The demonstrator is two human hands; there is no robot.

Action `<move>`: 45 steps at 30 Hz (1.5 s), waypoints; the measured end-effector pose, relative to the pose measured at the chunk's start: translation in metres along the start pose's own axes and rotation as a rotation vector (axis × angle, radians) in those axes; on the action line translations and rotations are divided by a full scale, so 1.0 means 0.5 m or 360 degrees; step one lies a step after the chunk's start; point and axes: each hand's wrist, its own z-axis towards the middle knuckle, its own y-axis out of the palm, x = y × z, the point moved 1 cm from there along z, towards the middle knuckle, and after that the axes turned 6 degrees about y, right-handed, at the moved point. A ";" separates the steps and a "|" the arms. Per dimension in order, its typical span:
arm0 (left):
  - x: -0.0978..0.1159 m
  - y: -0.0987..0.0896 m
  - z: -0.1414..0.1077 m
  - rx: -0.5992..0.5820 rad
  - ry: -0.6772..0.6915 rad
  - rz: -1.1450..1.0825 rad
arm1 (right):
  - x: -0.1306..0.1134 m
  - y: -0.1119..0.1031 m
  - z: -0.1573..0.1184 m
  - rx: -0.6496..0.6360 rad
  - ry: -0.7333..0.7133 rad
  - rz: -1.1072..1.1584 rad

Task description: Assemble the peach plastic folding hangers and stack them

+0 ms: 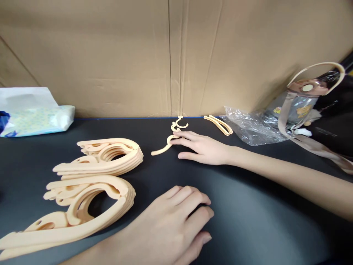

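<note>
My right hand (205, 147) reaches in from the right, fingers stretched toward the left. Its fingertips touch or hover just over a small cream plastic hanger hook (164, 149); contact is hard to tell. The thumb stands apart from the fingers. Behind it lies another curved hook (182, 123), partly overlapping other small pieces. My left hand (176, 224) rests palm down in the foreground, fingers loosely bent and apart, with nothing visible in them. Left of it are two stacks of cream folding hangers, a nearer stack (110, 219) and a farther stack (125, 165), both folded.
Two slim cream hanger arms (220, 125) lie at the back of the black table (256, 206). Beside them are a crumpled clear plastic bag (248, 127) and a strapped water bottle (303, 105). A tissue pack (41, 117) sits at back left, before a cardboard wall (124, 59).
</note>
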 end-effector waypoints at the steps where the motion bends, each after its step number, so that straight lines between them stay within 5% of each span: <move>1: -0.001 0.002 0.000 0.0027 0.0013 0.0002 | -0.007 -0.005 -0.017 0.0026 -0.0033 -0.0007; 8: -0.004 0.008 -0.008 0.0264 -0.0058 0.0135 | -0.002 -0.046 -0.040 0.0380 0.0050 0.0162; 15: -0.022 0.029 -0.016 0.0265 -0.0423 0.0376 | 0.063 -0.022 0.039 0.0210 0.0237 0.0067; 23: -0.028 0.034 -0.018 0.0192 -0.0558 0.0174 | 0.016 -0.035 -0.045 0.0255 0.0302 0.0253; 28: -0.032 0.039 -0.017 0.0159 -0.0607 0.0272 | 0.105 -0.072 -0.062 0.0474 0.0662 -0.0086; 33: -0.035 0.044 -0.018 0.0157 -0.0696 0.0308 | 0.166 -0.062 -0.069 0.0381 0.0761 -0.0354; 45: -0.033 0.039 -0.018 0.0175 -0.0631 0.0189 | 0.003 -0.040 -0.110 0.0130 0.0202 0.0008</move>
